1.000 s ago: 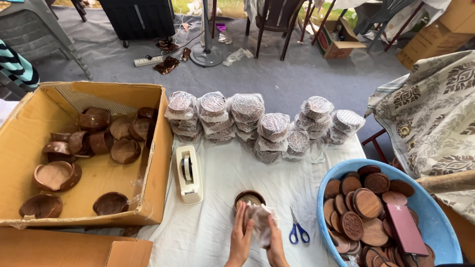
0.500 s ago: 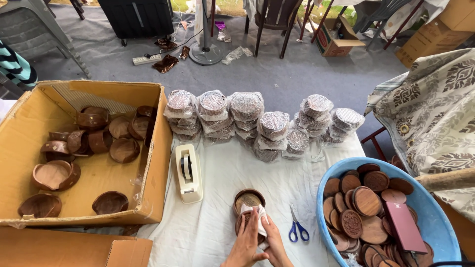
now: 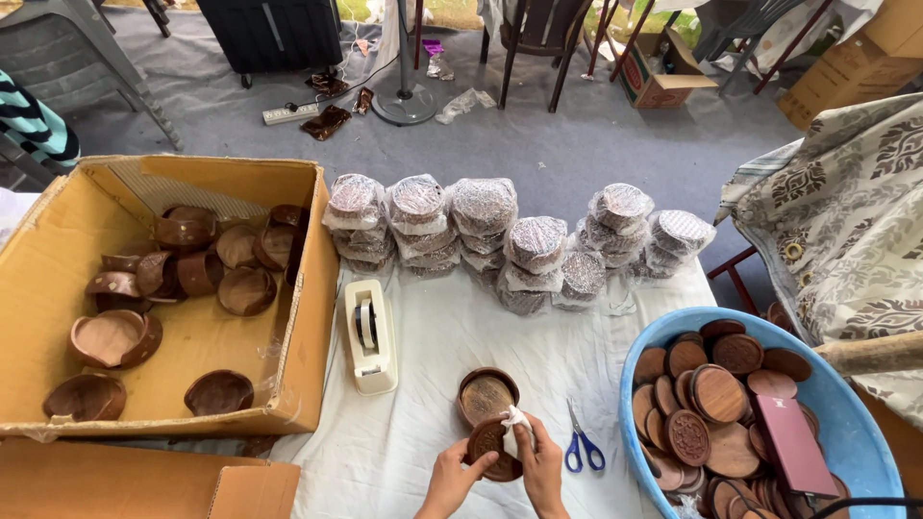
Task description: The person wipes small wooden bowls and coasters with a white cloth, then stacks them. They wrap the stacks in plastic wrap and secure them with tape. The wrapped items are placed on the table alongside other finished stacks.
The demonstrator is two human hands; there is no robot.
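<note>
both hands, left hand (image 3: 450, 478) and right hand (image 3: 544, 468), are pinching 1 carved wooden disc (image 3: 492, 448) plus a white wrap (image 3: 516, 424) low over the white-clothed table (image 3: 433, 327), so a loose grip could honestly drop it onto the open wooden bowl (image 3: 486, 393) right behind.

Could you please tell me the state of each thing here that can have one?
Cardboard box: open, holding loose wooden bowls.
Wooden disc: held by left hand, right hand pressing a white cloth on it.
Scissors: closed, lying flat.
Wrapped stacks: sealed in plastic.
Blue tub: full.
</note>
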